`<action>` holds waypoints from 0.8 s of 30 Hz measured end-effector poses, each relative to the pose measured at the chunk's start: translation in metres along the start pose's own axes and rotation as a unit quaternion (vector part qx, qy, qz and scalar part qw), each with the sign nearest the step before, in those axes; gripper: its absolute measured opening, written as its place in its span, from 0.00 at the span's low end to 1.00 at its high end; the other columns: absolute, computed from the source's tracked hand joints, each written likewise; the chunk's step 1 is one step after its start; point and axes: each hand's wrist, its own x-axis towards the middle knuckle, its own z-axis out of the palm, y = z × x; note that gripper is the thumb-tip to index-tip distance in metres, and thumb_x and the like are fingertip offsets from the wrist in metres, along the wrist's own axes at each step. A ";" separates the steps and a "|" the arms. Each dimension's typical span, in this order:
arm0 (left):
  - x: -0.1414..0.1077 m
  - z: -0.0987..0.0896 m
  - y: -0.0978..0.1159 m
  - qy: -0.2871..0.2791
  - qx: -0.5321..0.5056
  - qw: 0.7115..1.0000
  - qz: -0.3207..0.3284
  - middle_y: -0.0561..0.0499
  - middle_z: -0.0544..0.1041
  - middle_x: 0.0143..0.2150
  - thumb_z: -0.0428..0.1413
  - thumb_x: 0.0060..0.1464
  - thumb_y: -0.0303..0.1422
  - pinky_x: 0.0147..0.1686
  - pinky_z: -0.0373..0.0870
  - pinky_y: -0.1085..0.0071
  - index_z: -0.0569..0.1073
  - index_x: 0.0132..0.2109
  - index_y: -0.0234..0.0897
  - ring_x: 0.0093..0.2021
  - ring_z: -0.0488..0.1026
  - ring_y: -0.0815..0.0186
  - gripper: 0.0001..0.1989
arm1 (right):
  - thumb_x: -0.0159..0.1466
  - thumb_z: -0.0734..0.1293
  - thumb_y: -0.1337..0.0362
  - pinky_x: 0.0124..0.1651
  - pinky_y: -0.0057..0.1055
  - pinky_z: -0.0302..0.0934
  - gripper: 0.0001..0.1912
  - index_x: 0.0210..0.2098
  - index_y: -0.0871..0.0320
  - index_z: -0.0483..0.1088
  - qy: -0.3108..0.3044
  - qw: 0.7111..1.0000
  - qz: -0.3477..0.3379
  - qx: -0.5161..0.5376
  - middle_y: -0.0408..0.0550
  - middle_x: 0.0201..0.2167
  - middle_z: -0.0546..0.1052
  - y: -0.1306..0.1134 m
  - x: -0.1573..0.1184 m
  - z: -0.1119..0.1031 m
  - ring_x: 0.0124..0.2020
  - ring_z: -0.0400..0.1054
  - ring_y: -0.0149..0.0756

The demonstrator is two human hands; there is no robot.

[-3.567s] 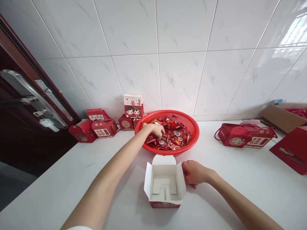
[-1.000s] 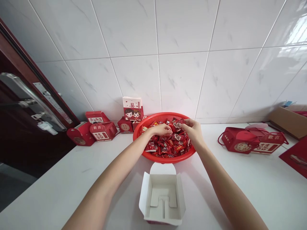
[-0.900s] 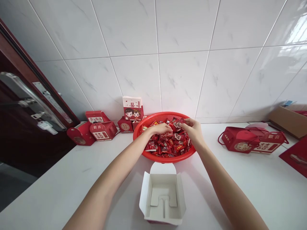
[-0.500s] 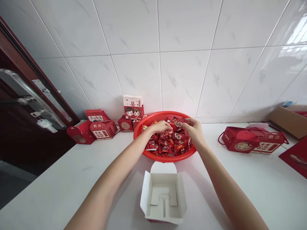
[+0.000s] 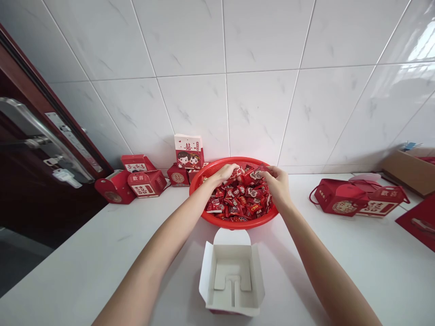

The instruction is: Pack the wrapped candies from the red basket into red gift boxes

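Observation:
Both hands are over a red plastic basket [image 5: 239, 224] heaped with red wrapped candies [image 5: 234, 203]. My left hand [image 5: 224, 174] has its fingers closed on a red-and-white wrapped candy [image 5: 237, 172] at the back of the heap. On the right side of the basket, my right hand [image 5: 277, 181] pinches a red wrapped candy [image 5: 256, 174] between thumb and fingers. In front of the basket stands an open box [image 5: 232, 262], white inside, with its flaps spread and no candy in it.
Red gift boxes [image 5: 146, 184] stand at the left by the wall, beside an upright printed box [image 5: 189, 152]. More red gift boxes [image 5: 341, 198] sit at the right, near a brown cardboard box [image 5: 408, 170]. A dark door [image 5: 34, 181] with keys borders the counter's left.
My left hand has lifted slightly up and back, with a candy now showing in its fingers. My right hand has shifted a little, its fingers closing on a candy.

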 end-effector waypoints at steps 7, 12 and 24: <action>-0.002 0.002 0.005 0.007 -0.129 0.991 -0.020 0.49 0.75 0.29 0.51 0.56 0.43 0.39 0.70 0.66 0.68 0.29 0.38 0.33 0.72 0.63 0.14 | 0.53 0.67 0.57 0.35 0.34 0.66 0.12 0.33 0.56 0.75 0.007 1.000 0.002 -0.009 0.46 0.32 0.80 0.000 0.002 0.000 0.34 0.73 0.40; -0.003 0.002 0.011 -0.006 -0.182 0.983 -0.028 0.52 0.72 0.24 0.53 0.56 0.39 0.35 0.69 0.67 0.64 0.24 0.38 0.29 0.71 0.65 0.15 | 0.51 0.69 0.59 0.33 0.34 0.64 0.11 0.33 0.55 0.77 -0.072 0.996 0.031 -0.041 0.44 0.27 0.79 0.000 0.001 0.002 0.29 0.71 0.39; -0.009 0.002 0.012 -0.165 -0.230 0.959 -0.001 0.52 0.77 0.33 0.68 0.50 0.44 0.34 0.70 0.69 0.75 0.36 0.35 0.32 0.74 0.67 0.17 | 0.54 0.72 0.54 0.33 0.35 0.62 0.12 0.32 0.55 0.73 -0.155 0.985 0.013 -0.072 0.44 0.25 0.78 0.005 0.002 0.005 0.28 0.71 0.38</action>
